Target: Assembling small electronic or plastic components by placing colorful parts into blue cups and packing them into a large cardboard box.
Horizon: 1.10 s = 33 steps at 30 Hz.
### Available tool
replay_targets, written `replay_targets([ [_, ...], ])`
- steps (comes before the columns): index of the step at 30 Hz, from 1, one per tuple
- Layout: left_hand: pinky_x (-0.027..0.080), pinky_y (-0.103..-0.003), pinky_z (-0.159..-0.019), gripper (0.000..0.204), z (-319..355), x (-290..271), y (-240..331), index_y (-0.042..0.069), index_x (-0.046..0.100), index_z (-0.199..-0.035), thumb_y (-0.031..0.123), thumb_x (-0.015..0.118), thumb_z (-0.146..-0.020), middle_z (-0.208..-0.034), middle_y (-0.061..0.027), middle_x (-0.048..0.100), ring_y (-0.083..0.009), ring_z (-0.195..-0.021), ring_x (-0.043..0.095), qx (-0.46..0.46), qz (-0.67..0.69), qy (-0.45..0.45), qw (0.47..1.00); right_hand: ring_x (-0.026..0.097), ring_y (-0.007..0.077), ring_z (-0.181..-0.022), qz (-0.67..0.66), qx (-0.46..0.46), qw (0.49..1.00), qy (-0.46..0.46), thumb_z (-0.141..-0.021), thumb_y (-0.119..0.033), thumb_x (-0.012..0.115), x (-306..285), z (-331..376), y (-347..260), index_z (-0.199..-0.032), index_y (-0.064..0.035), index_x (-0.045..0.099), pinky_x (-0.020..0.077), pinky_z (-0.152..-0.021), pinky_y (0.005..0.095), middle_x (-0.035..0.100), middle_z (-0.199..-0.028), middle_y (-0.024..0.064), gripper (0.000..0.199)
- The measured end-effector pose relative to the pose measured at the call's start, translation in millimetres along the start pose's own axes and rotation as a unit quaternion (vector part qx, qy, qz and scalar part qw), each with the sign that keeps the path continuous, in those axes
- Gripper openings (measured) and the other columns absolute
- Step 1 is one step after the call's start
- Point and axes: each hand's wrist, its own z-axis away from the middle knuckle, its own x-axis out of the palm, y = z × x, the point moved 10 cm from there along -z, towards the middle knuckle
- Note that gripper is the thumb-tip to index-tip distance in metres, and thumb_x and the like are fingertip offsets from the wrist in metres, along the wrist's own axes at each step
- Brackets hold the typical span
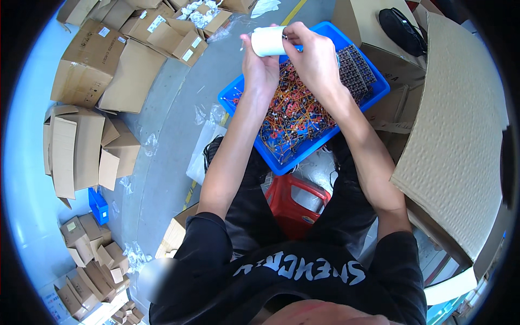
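Above the far edge of a blue plastic tray (383, 85), my left hand (261, 73) is wrapped round a white cylinder (268, 41), which lies on its side. My right hand (320, 58) is closed at the cylinder's right end, thumb and fingers pinched together. A small bit shows near those fingertips, too small to name. Below both hands the tray holds a heap of small round parts with red, orange and yellow wires (290, 111). Dark gridded panels with rows of small pieces (355, 73) lie at the tray's right side.
A red plastic stool (281, 203) stands between my legs, under the tray's near edge. Close on my right rises a large cardboard box flap (452, 135); a black pouch (402, 31) lies on a carton beyond. Open cardboard boxes (89, 65) line the left, with plastic scraps on the floor.
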Motion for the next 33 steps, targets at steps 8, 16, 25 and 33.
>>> replay_targets([
  [8,0.044,-0.034,-0.097,0.04,1,11,0,0.0,0.046,-0.125,0.03,0.032,-0.101,-0.123,-0.0118,0.053,-0.0201,-0.112,0.053,-0.028,-0.06,-0.015,0.998,0.063,0.0224,-0.068,-0.005,-0.042,0.999,0.033,-0.075,-0.01,0.071,-9,1,-8,-0.089,-0.0031,0.067,0.0505,-0.061,0.0309,0.062,-0.078,0.0097,0.017],
  [16,0.046,-0.039,-0.087,0.046,-1,-14,-19,-0.002,0.052,-0.117,0.036,0.031,-0.1,-0.109,-0.0154,0.058,-0.0252,-0.097,0.057,-0.154,0.077,-0.013,0.985,0.055,0.0201,-0.057,0.015,-0.071,0.997,-0.003,-0.071,-0.012,0.075,1,8,-30,-0.087,-0.0031,0.068,0.046,-0.053,0.0314,0.054,-0.07,0.0074,0.02],
  [25,0.046,-0.036,-0.082,0.045,5,6,-19,-0.002,0.051,-0.117,0.033,0.031,-0.098,-0.096,-0.0123,0.059,-0.0234,-0.089,0.056,-0.185,0.052,-0.078,0.978,0.06,0.0271,-0.059,-0.002,0.0,0.999,-0.036,-0.066,-0.021,0.077,-1,4,-16,-0.08,-0.0073,0.07,0.0482,-0.056,0.0366,0.059,-0.069,0.0084,0.022],
  [33,0.043,-0.037,-0.084,0.046,4,-5,-20,0.002,0.059,-0.106,0.038,0.032,-0.096,-0.097,-0.0106,0.06,-0.0228,-0.092,0.056,-0.186,0.047,-0.023,0.981,0.063,0.0264,-0.062,0.003,0.011,0.997,-0.079,-0.064,-0.022,0.078,5,5,-17,-0.079,-0.0059,0.07,0.0498,-0.058,0.036,0.064,-0.072,0.0101,0.023],
])
